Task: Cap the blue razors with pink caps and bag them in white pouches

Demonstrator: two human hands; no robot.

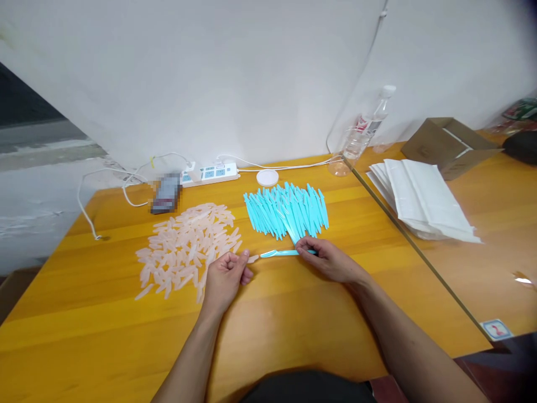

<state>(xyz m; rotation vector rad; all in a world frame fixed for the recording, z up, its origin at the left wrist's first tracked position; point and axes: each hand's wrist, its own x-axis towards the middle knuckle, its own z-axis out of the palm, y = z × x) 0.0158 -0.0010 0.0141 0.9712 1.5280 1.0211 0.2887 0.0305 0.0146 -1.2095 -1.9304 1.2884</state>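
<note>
yellow table against a white wall. your right hand pinches a blue razor by its handle, just below the blue pile. your left hand has fingers closed on a clear cap at the razor's tip, beside the cap pile.

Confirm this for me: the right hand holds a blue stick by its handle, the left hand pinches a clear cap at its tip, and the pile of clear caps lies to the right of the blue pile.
Not quite. In the head view the pile of clear caps lies to the left of the blue pile, not the right. The rest stands: the right hand holds a blue stick by its handle, and the left hand pinches a clear cap at its tip.
</note>
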